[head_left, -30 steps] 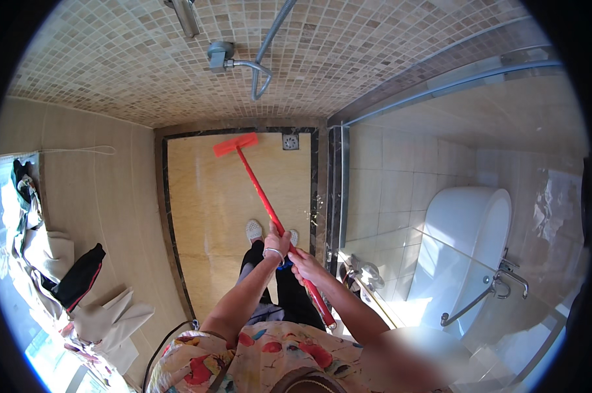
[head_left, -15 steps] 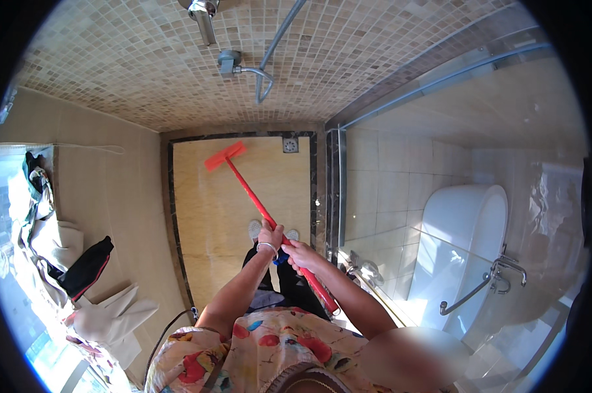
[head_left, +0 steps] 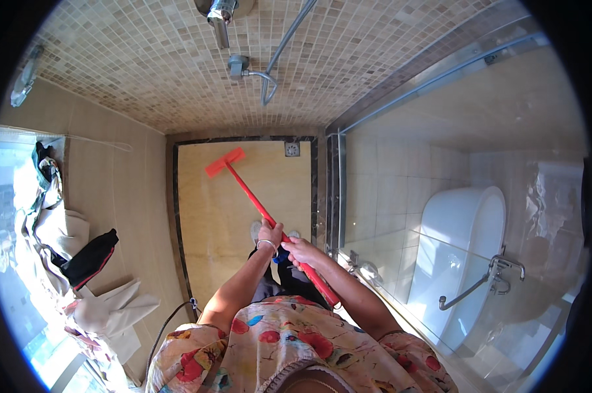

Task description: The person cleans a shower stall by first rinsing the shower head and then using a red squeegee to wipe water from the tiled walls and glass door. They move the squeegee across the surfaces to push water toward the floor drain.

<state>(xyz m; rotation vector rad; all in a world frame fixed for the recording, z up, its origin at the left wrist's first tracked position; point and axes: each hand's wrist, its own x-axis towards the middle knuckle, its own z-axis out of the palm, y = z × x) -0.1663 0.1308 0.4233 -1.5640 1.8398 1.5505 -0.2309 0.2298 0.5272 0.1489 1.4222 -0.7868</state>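
A red long-handled floor squeegee [head_left: 249, 192] slants across the floor, its wide flat head lying at the far left of the shower floor [head_left: 269, 173]. Around the middle of the handle my left hand [head_left: 269, 232] is closed, with a white bracelet at the wrist. My right hand [head_left: 300, 251] grips the handle lower down, nearer my body. Below it the thick end of the handle sticks out past my right forearm. Some of the fingers of each hand are hidden behind the handle.
A square drain [head_left: 292, 149] sits in the far right floor corner. Shower pipes [head_left: 264, 78] hang on the mosaic wall. To the right, beyond a glass partition, stands a white bathtub [head_left: 443, 229] with a tap [head_left: 507, 265]. Clothes [head_left: 89, 259] hang by the window at left.
My view has tilted and shifted slightly, so walls and floor sit a little differently. Both hands keep their hold, and the squeegee head stays in nearly the same place on the floor.
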